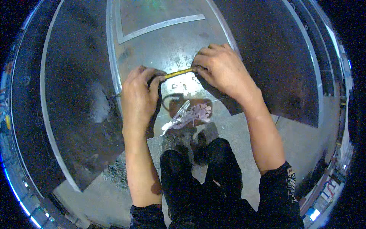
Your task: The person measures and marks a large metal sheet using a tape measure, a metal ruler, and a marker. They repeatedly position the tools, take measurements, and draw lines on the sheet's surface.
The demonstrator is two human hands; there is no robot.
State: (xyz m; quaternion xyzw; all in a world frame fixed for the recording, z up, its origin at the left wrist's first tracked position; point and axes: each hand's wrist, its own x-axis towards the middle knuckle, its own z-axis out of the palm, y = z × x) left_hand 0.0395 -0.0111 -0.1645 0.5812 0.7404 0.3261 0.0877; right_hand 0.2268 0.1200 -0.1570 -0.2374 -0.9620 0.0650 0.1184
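A yellow tape measure blade (178, 73) is stretched between my two hands, low over a grey metal plate (152, 51). On its left end, my left hand (140, 89) is closed in a pinch between thumb and fingers. My right hand (221, 68) grips the other end, slightly farther away, with its fingers curled; whether a tape case sits inside it is hidden. Beyond the hands, a flat metal square (166, 26) with graduations lies on the plate.
Raised metal strips (111, 49) border the plate. Dark sheets lie at left (76, 76) and right (274, 57). Just in front of my knees are a reddish-brown patch, a crumpled pale purple and shiny item (190, 113), and a dark curved cord (166, 100). Concrete floor (301, 147) surrounds them.
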